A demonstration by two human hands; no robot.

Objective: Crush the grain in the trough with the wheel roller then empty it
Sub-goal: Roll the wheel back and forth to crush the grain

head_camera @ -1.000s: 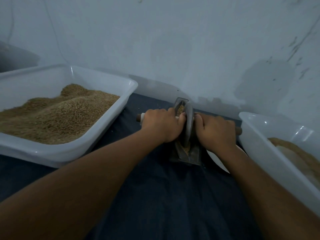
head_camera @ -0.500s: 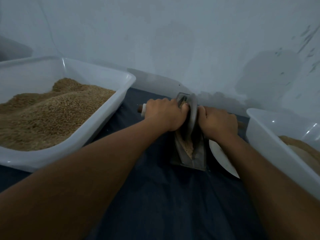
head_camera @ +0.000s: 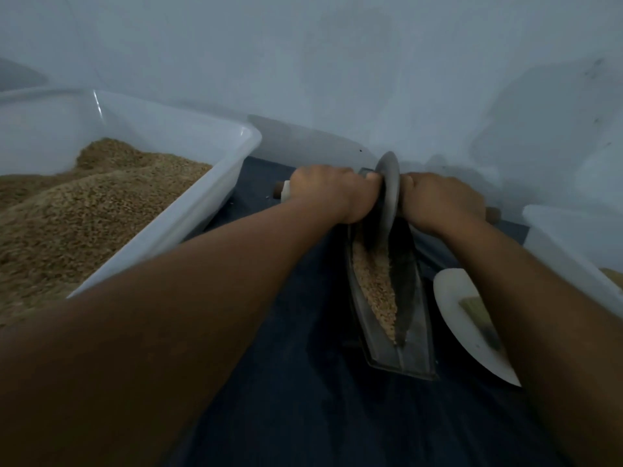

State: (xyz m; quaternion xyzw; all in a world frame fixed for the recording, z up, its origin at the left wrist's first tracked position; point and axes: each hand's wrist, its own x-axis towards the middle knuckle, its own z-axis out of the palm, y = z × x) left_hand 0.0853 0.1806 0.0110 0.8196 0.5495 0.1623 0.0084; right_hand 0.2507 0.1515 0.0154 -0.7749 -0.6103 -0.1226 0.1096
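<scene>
hiding roller handle [head_camera: 282,192], both hands

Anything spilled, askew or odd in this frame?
Little stands out. A few pale specks, possibly stray grains, lie on the dark cloth near the roller handle's left end. The grain sits inside the trough.

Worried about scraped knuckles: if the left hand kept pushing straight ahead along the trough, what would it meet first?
Probably the wall just past the trough's far end; nothing else shows ahead of the left hand, though depth is unclear.
</scene>
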